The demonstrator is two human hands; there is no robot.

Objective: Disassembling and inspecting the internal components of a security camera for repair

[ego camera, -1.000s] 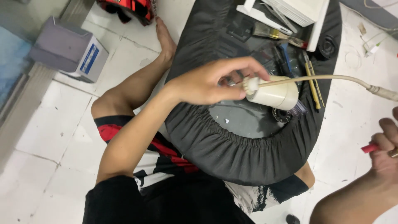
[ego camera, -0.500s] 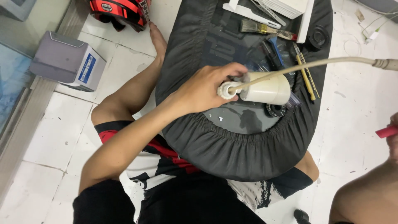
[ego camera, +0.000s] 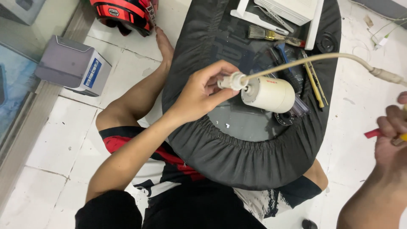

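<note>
The left hand [ego camera: 201, 95] pinches the cable plug [ego camera: 232, 80] at the back of a white camera [ego camera: 269, 94], held above a black cloth [ego camera: 237, 157]. The right hand [ego camera: 392, 135] is closed around a red-handled tool [ego camera: 373, 133], off to the side and not yet touching the camera.

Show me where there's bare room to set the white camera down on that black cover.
Freest patch: the smooth grey area below the white camera, above the gathered hem. The upper end is crowded: paintbrush, white parts, yellow tools. Bare floor tiles lie between the grey box and the cover.

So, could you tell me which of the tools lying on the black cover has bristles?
The paintbrush, lying near the white tray: it has a flat bristle head at its left end, while the yellow-handled tools beside it are thin plain rods.
</note>
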